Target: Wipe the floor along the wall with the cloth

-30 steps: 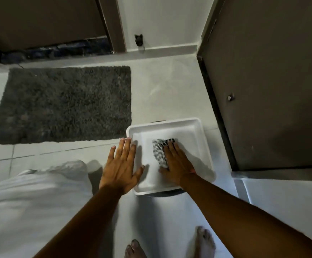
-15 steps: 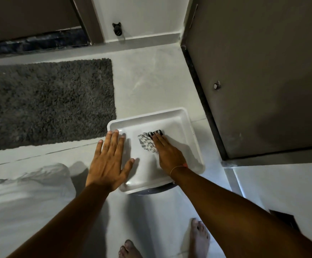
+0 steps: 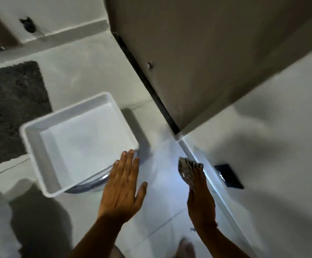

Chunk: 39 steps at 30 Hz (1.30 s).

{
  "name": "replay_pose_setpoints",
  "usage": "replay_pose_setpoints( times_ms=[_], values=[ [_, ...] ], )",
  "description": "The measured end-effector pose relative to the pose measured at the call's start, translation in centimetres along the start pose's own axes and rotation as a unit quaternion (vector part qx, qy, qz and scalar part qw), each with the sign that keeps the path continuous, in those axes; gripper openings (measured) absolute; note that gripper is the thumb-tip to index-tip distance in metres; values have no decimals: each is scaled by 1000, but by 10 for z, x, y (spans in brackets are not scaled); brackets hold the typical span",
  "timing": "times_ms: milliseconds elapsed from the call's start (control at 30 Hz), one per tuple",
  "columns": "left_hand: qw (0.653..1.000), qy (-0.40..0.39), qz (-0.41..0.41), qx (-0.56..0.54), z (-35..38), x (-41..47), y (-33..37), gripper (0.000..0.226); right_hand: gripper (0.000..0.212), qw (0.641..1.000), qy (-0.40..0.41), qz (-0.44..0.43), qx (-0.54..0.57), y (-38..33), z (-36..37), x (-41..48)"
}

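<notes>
My right hand (image 3: 200, 200) holds a small grey patterned cloth (image 3: 187, 169) at its fingertips, down on the pale floor tiles (image 3: 162, 183) right beside the skirting of the white wall (image 3: 263, 146). My left hand (image 3: 122, 185) hovers flat with fingers spread, just off the near right corner of a white square tray (image 3: 32, 146). The tray holds nothing and rests on a round dark base, mostly hidden beneath it.
A brown door (image 3: 198, 53) stands at the upper right, its dark bottom edge meeting the wall corner. A dark shaggy mat (image 3: 8, 108) lies at the left. A black wall socket (image 3: 228, 175) sits low on the wall. My feet show at the bottom edge.
My right hand lifted the cloth out of the tray and carried it right to the floor by the wall. My left hand left the tray rim. The view swung right.
</notes>
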<state>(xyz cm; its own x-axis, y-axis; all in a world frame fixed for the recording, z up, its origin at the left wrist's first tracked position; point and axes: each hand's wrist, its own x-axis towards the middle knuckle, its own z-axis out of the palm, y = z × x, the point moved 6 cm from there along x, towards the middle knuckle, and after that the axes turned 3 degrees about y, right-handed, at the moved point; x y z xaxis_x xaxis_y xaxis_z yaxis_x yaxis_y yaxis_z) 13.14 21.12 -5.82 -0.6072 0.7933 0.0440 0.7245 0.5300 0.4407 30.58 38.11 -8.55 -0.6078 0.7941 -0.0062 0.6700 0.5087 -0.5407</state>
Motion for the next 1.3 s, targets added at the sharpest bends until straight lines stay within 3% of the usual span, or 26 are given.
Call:
replay_pose_setpoints(
  times_ms=[200,400,500,700,800,933,1167,1300],
  values=[
    [992,-122,27,20,189,-38,13,74,71,979,-57,126,-149,185,57,-58],
    [987,-146,49,52,316,-36,-28,77,66,973,-93,134,-164,282,146,-57],
    [987,-143,28,74,349,-26,-55,80,72,976,-92,113,-161,291,168,-68],
    [990,-111,30,78,365,-13,-75,85,66,965,-161,-71,-195,288,177,-101],
    [991,-107,34,78,366,-12,-77,87,65,972,-137,-43,-184,288,184,-52],
    [991,-97,26,87,368,-5,-82,92,61,972,-118,-80,-184,250,214,24],
    [991,-100,33,88,368,2,-87,96,59,969,-169,-52,-175,289,176,-40],
    [992,-85,16,89,366,9,-89,98,62,966,-157,-134,-154,240,214,45]
  ],
)
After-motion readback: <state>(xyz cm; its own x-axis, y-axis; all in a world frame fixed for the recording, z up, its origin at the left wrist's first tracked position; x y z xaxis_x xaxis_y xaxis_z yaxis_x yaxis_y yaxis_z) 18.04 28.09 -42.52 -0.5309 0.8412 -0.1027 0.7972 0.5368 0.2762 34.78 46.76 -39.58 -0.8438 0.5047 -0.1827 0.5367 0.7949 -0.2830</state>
